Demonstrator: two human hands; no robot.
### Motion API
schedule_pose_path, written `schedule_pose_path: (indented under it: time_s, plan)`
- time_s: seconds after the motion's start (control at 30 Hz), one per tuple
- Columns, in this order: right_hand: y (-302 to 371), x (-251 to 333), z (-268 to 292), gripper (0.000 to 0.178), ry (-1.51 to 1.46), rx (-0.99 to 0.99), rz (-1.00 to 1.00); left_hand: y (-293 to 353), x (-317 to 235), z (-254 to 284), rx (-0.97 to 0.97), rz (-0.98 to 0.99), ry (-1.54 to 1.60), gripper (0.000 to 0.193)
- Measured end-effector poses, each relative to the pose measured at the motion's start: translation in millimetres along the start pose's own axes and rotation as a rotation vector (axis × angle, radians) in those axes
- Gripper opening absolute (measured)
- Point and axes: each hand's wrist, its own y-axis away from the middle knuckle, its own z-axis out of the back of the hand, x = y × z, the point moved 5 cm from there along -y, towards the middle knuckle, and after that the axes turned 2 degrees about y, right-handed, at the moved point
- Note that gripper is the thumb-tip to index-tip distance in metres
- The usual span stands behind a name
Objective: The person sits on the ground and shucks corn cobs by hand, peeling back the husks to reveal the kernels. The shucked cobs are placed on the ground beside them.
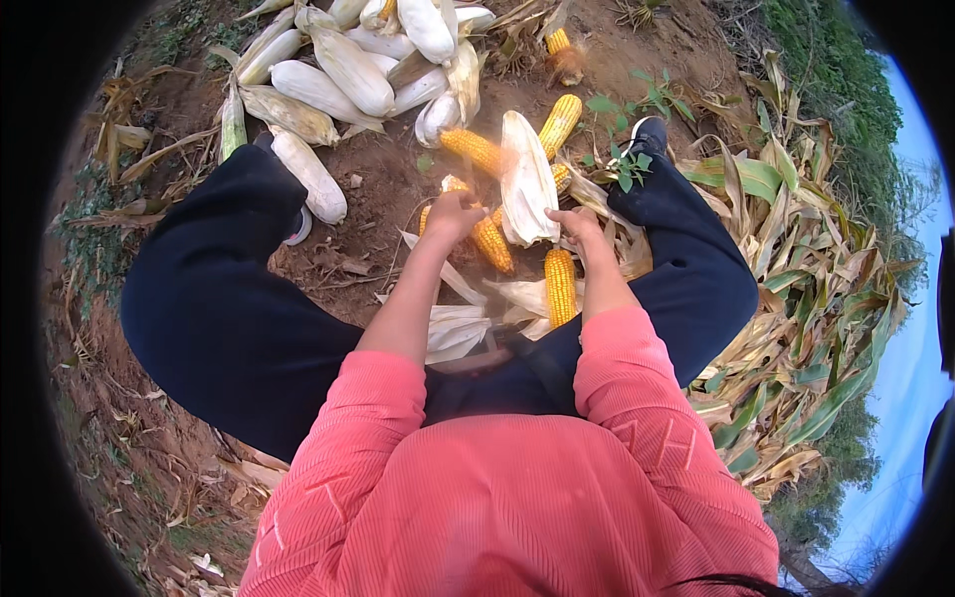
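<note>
Between my hands, an ear of corn in pale, dry husk (527, 184) stands out over the ground, its loose lower edge toward me. The thumb and fingers of my right hand (579, 227) pinch this edge at its right corner. My left hand (453, 219) is closed, fingers curled, just left of the husk; what it grips, if anything, is hidden. Under and beside that hand lies a yellow corn cob (490, 245). Bare cobs lie around: one (470, 149) left of the husk, another (560, 124) behind it, and a third (560, 287) by my right wrist.
A heap of ears in white husk (343, 70) lies at the far left, with one ear (308, 177) by my left foot. Torn husks (456, 330) lie between my bent legs. Dry stalks and leaves (796, 298) pile up at right. A green weed (627, 167) grows near my right shoe (649, 136).
</note>
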Motion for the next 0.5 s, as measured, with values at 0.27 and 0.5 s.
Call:
schedule_pose_path:
  time_s: [0.27,0.5]
  plan:
    - [27,25,-43,0.041,-0.189,0.264,0.015,-16,17,10,-0.058,-0.023,0.175,0.045]
    - [79,116,1,0.038,-0.584,0.348,0.239,-16,13,31,-0.205,0.046,0.314,0.042]
